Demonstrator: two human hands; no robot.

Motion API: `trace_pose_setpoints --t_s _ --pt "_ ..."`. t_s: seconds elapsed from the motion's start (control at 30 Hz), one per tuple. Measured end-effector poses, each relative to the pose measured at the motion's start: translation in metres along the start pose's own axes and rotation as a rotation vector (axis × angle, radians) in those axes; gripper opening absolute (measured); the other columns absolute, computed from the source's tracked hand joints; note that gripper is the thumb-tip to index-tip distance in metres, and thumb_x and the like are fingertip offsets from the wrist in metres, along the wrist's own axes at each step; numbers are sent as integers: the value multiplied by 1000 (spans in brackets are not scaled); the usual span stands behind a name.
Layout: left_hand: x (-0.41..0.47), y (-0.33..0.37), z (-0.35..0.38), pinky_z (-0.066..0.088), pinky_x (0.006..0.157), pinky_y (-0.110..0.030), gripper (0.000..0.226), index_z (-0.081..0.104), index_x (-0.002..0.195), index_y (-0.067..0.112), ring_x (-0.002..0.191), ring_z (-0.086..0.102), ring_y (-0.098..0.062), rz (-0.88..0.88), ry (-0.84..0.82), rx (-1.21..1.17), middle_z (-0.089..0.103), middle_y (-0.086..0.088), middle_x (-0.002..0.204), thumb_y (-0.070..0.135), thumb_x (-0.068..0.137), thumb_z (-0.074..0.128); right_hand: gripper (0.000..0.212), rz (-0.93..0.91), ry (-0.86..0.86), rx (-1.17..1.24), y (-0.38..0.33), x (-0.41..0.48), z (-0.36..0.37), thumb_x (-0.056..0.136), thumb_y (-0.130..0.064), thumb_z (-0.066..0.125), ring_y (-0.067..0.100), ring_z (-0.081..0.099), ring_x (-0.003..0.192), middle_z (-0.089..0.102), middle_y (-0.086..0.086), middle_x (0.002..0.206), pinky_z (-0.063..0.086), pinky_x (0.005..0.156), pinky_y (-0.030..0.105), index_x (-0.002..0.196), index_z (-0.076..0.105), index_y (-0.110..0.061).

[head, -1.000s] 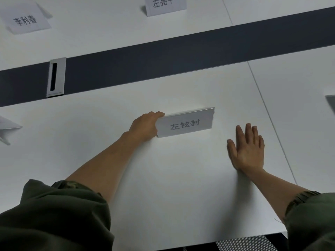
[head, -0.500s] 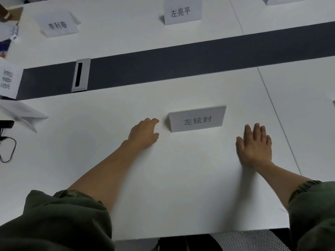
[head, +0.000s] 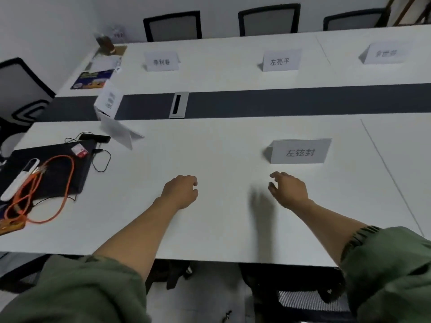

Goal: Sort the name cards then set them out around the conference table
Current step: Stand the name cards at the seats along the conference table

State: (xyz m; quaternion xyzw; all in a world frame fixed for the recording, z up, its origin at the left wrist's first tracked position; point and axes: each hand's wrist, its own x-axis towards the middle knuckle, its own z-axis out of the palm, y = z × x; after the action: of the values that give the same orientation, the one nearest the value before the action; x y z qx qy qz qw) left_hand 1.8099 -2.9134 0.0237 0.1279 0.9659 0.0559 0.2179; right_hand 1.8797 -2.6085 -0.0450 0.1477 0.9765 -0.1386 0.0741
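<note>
A folded white name card stands upright on the near side of the white conference table. My left hand hovers well to its left, fingers loosely curled, holding nothing. My right hand is just below the card, lifted off the table, fingers apart and empty. Across the dark centre strip stand three more cards: a left one, a middle one and a right one. Two further cards sit at the table's left end, one on the strip and one tipped over.
A black laptop with an orange cable, a white device and black wires lies at the near left. A cable port sits in the centre strip. Black mesh chairs line the far side; another chair stands left.
My left hand has let go of the near name card and pulled back. My right hand has lifted from lying flat on the table. The view has tilted up, showing more of the table.
</note>
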Motion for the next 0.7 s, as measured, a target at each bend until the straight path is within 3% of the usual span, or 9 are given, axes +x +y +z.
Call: trace_pose_setpoints --t_s 0.33,0.7 --pt "-135 -188 -26 41 78 -31 36 53 130 20 110 56 -25 -22 91 56 59 -6 124 29 96 48 36 -173 112 15 -201 -91 20 97 -37 48 25 63 107 64 -1 123 48 85 32 128 59 -24" --pt "-134 -280 -43 43 87 -34 35 53 129 20 113 55 -27 -83 107 46 57 -8 127 30 96 49 35 -217 112 23 -295 -73 19 97 -36 47 24 63 108 64 -2 123 47 85 32 128 59 -24"
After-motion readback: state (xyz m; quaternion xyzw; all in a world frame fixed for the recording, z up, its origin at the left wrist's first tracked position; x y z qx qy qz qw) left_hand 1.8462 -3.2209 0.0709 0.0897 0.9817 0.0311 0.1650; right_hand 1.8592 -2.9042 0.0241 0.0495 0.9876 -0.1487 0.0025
